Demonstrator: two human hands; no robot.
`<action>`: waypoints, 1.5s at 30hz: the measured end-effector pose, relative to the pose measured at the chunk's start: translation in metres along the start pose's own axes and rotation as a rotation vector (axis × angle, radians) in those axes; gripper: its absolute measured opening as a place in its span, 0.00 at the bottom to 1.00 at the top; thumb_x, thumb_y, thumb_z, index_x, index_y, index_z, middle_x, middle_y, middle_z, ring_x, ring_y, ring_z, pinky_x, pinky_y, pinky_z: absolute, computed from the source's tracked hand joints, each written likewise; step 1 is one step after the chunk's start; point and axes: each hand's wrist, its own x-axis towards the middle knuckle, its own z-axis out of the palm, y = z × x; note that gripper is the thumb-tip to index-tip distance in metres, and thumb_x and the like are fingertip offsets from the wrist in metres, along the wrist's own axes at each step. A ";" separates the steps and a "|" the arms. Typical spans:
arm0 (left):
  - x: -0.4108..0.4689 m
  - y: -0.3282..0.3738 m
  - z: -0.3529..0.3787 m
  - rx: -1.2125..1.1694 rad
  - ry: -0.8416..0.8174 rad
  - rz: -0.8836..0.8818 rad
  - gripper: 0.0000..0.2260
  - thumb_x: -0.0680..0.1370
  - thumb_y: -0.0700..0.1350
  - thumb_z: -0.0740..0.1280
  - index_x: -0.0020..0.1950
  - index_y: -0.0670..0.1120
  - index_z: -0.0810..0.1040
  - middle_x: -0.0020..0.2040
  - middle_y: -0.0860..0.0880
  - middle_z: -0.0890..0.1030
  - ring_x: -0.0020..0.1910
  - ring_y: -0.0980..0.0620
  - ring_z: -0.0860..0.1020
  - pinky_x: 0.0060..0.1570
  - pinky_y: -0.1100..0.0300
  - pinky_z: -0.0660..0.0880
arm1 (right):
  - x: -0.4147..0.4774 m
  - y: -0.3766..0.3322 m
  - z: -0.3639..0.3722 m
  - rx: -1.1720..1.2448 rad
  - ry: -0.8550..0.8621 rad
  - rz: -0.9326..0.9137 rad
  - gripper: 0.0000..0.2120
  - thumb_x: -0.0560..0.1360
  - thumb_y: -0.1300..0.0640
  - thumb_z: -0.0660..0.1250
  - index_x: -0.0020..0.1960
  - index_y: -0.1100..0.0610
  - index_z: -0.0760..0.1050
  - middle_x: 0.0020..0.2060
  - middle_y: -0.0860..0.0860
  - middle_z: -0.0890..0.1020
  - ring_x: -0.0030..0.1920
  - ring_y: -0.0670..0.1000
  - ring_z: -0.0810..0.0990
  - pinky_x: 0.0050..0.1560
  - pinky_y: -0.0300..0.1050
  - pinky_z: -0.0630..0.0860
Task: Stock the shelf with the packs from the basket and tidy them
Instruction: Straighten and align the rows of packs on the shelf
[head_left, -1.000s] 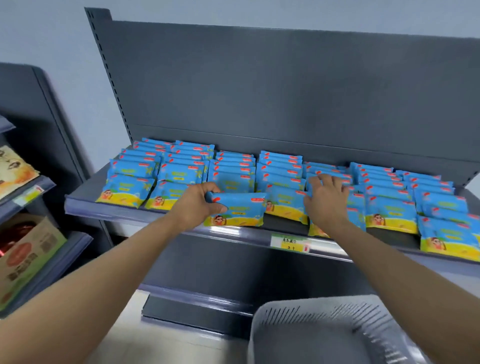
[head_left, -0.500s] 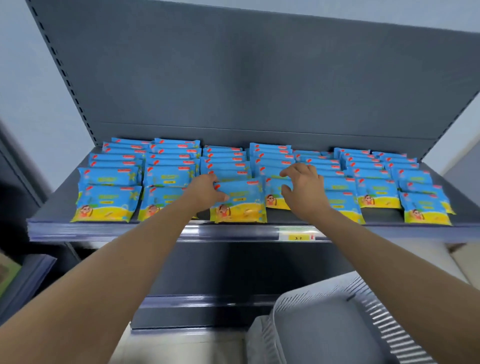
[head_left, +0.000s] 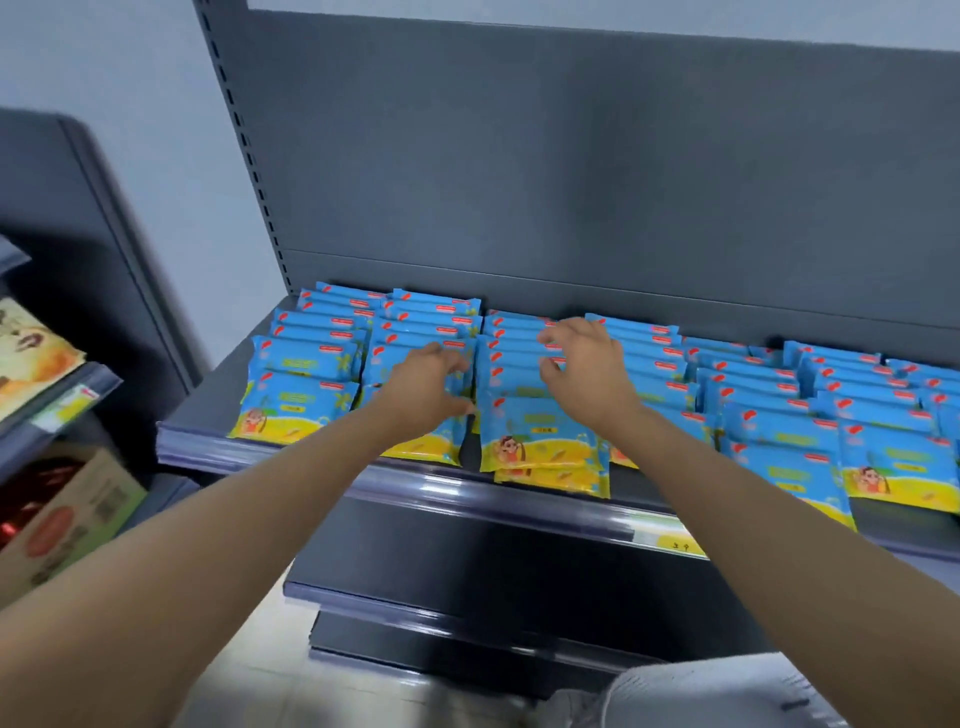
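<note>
Front pack (head_left: 540, 436) lies crosswise just edge-side of right grip (head_left: 587, 371), spread and empty; left grip (head_left: 428, 387): hold unclear.

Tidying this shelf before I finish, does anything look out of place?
Yes. In the third row from the left, the front pack lies on a lower pack that juts over the shelf's front rail, slightly askew, unlike neighbouring rows.
</note>
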 end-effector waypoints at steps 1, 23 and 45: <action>-0.003 -0.009 -0.009 -0.004 0.030 -0.013 0.23 0.72 0.46 0.72 0.66 0.44 0.72 0.63 0.44 0.72 0.64 0.46 0.71 0.64 0.54 0.68 | 0.006 -0.007 0.004 0.005 -0.004 -0.019 0.16 0.77 0.57 0.62 0.64 0.56 0.73 0.64 0.52 0.73 0.65 0.55 0.67 0.65 0.49 0.62; 0.009 -0.226 -0.095 0.077 -0.344 -0.156 0.58 0.63 0.54 0.78 0.76 0.52 0.36 0.74 0.45 0.50 0.73 0.42 0.56 0.72 0.47 0.60 | 0.135 -0.190 0.111 -0.065 -0.400 -0.038 0.36 0.73 0.40 0.66 0.75 0.53 0.57 0.74 0.52 0.59 0.75 0.56 0.54 0.72 0.54 0.57; 0.055 -0.245 -0.120 -0.175 -0.281 -0.108 0.33 0.65 0.47 0.78 0.58 0.50 0.58 0.58 0.52 0.64 0.49 0.55 0.71 0.38 0.69 0.69 | 0.241 -0.190 0.146 -0.129 -0.755 0.087 0.35 0.65 0.26 0.61 0.58 0.53 0.73 0.54 0.50 0.80 0.52 0.51 0.79 0.59 0.53 0.75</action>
